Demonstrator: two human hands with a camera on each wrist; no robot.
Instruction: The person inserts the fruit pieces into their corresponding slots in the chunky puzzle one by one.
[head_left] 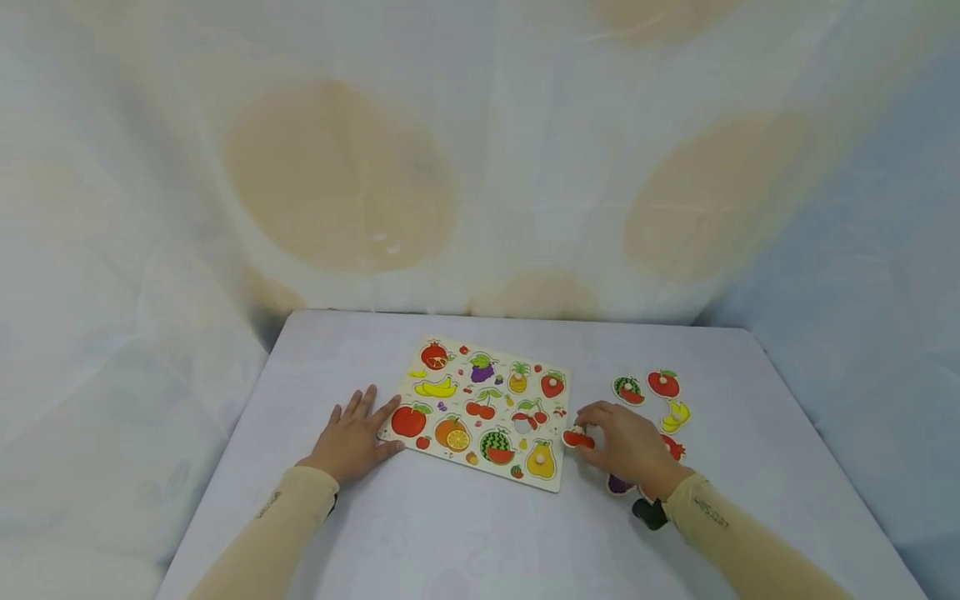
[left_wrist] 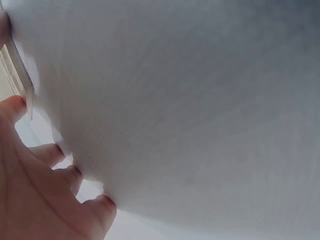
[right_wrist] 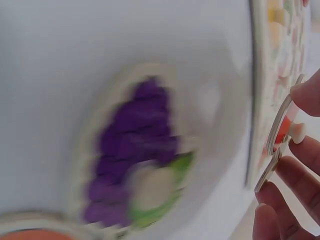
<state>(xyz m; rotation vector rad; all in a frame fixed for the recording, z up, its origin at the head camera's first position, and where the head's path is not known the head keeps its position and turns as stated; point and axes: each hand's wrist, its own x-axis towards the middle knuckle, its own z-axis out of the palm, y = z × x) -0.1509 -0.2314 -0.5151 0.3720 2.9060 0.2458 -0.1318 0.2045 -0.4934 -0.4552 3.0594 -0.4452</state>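
Right hand at puzzle board edge with a red piece; left hand bracing the board.

Counter [head_left: 465,533]: fruit puzzle board [head_left: 480,379], long axis running left-right, slightly skewed, far-left corner higher. Left hand [head_left: 352,437] flat, fingers spread, fingertips against the board's left edge. Right hand [head_left: 626,446] pinching a red cherry piece [head_left: 577,438] just off the board's right edge; wrist view shows it tilted on edge. Grape piece [right_wrist: 140,160] flat on the counter under the wrist, stem toward the board.
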